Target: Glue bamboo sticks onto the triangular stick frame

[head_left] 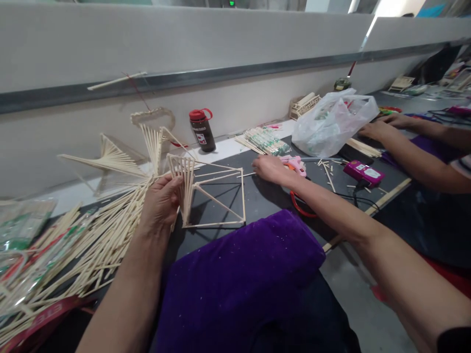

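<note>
My left hand [164, 196] is closed around the fanned side of a wooden stick frame [221, 224]. The frame is an open box of thin pale sticks, with one side made of many sticks set close together. On the dark table to the right, my right hand [270, 169] has its fingers curled together at the end of a thin stick [246, 175]; the fingertips are partly hidden. A pink glue gun [297, 165] lies just beyond that wrist. Left of the frame spreads a large heap of loose wooden sticks [99, 245].
Fan-shaped stick models [110, 164] stand by the wall. Behind the frame are a dark bottle [203, 132] with a red lid and packed sticks [267, 141]. A plastic bag [331, 125] and magenta box [363, 174] are right, near another person's hands [382, 130]. Purple cloth [239, 274] covers my lap.
</note>
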Demonstrator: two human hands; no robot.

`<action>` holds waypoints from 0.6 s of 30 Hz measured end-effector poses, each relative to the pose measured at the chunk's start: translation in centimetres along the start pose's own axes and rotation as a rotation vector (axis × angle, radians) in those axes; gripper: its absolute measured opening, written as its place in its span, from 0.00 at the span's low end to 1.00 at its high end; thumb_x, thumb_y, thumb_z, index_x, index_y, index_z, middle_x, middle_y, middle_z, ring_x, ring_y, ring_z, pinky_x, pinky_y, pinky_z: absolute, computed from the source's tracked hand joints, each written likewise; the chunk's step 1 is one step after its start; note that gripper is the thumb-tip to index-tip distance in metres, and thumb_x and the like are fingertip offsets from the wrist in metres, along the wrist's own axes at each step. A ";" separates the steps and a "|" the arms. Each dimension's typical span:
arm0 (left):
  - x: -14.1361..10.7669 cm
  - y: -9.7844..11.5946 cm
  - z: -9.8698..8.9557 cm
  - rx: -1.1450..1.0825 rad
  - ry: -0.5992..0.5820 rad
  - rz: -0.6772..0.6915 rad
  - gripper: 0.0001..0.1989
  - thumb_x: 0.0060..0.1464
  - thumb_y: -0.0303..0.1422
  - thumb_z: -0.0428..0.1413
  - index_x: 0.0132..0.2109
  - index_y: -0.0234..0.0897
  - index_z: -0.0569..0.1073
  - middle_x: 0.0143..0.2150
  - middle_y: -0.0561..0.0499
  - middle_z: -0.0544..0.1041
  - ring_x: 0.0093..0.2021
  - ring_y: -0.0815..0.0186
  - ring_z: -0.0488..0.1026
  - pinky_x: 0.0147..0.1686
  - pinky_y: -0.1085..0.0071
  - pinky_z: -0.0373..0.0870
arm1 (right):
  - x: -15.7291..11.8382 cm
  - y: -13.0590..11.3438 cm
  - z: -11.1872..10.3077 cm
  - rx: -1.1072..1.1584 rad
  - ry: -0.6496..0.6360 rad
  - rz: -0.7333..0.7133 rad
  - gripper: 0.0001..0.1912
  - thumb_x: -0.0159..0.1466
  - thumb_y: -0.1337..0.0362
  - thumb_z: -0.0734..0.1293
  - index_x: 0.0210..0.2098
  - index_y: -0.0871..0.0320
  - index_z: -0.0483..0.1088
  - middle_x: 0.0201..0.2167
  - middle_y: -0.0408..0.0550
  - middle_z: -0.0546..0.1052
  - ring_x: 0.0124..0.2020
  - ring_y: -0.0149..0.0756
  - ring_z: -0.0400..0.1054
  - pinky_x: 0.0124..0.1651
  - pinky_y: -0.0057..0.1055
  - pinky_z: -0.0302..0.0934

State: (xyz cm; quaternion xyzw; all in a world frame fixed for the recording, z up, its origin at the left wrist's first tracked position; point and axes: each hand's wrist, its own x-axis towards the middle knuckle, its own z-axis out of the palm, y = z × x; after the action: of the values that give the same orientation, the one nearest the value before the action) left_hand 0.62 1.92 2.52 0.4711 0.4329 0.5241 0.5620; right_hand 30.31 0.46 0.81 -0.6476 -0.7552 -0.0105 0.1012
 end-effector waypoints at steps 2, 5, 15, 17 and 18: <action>-0.1 0.0 0.2 -0.046 -0.009 0.022 0.12 0.33 0.33 0.69 0.27 0.39 0.73 0.23 0.59 0.76 0.24 0.72 0.68 0.21 0.76 0.65 | 0.8 0.5 1.5 -0.074 -0.077 0.027 0.13 0.61 0.73 0.60 0.39 0.67 0.76 0.43 0.66 0.76 0.42 0.49 0.73 0.41 0.35 0.62; -0.2 -0.2 0.8 -0.069 -0.028 0.035 0.12 0.32 0.30 0.68 0.27 0.36 0.74 0.21 0.57 0.73 0.19 0.76 0.64 0.16 0.79 0.59 | 1.4 0.7 2.7 -0.057 -0.068 0.052 0.14 0.60 0.76 0.59 0.38 0.68 0.77 0.42 0.68 0.77 0.42 0.50 0.74 0.42 0.36 0.62; 0.1 -0.7 2.7 -0.057 -0.084 0.007 0.14 0.32 0.31 0.68 0.30 0.32 0.76 0.22 0.55 0.74 0.19 0.74 0.66 0.17 0.79 0.60 | 3.2 2.9 -1.6 1.187 0.202 0.293 0.08 0.61 0.64 0.63 0.31 0.63 0.70 0.28 0.50 0.78 0.19 0.23 0.64 0.16 0.20 0.45; 0.7 -0.9 2.9 -0.054 -0.093 -0.002 0.14 0.32 0.32 0.68 0.30 0.32 0.76 0.23 0.54 0.75 0.20 0.73 0.68 0.18 0.79 0.61 | 3.0 2.0 -1.7 1.463 0.165 0.249 0.07 0.60 0.64 0.64 0.30 0.62 0.68 0.25 0.47 0.77 0.16 0.22 0.60 0.14 0.19 0.41; 1.1 -1.0 3.0 -0.051 -0.103 -0.007 0.14 0.32 0.32 0.69 0.30 0.32 0.77 0.23 0.54 0.75 0.20 0.73 0.68 0.18 0.78 0.62 | 2.9 1.4 -1.7 1.534 0.152 0.223 0.06 0.60 0.63 0.65 0.30 0.61 0.68 0.23 0.45 0.76 0.16 0.22 0.60 0.14 0.19 0.41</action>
State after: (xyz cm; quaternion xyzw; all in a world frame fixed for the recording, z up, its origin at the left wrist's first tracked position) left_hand 3.78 2.75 2.10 0.4815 0.3916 0.5079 0.5974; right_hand 31.50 3.23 2.83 -0.4662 -0.4727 0.4806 0.5729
